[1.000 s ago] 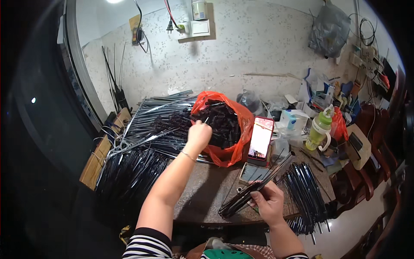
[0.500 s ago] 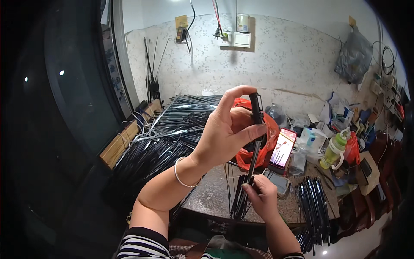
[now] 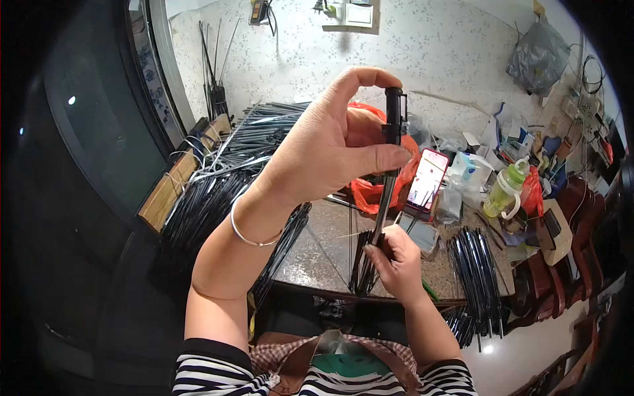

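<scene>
A stone-patterned tabletop point(image 3: 323, 244) carries nearly everything here. The largest mass on it is a heap of thin black rods point(image 3: 224, 178) spread over its far left side, too many to count, with a second smaller bundle of rods point(image 3: 477, 270) lying at the right edge. Behind the raised hand sits one red plastic bag point(image 3: 370, 191), open, with dark small parts inside; how many cannot be told. To the right stand one phone point(image 3: 428, 179) with a lit screen, one green bottle point(image 3: 506, 190) with a white handle, and a clear plastic tub point(image 3: 470, 170) whose contents are unclear.

The left hand point(image 3: 330, 145) is raised above the tabletop, thumb and forefinger pinched closed on a small black cap point(image 3: 395, 115) at the top end of one long dark rod point(image 3: 384, 198). That rod runs steeply down to the right hand point(image 3: 396, 261), which is lower, near the tabletop's front edge, and curled shut around the rod's lower part together with a few more rods point(image 3: 363, 264) of the same kind.
</scene>
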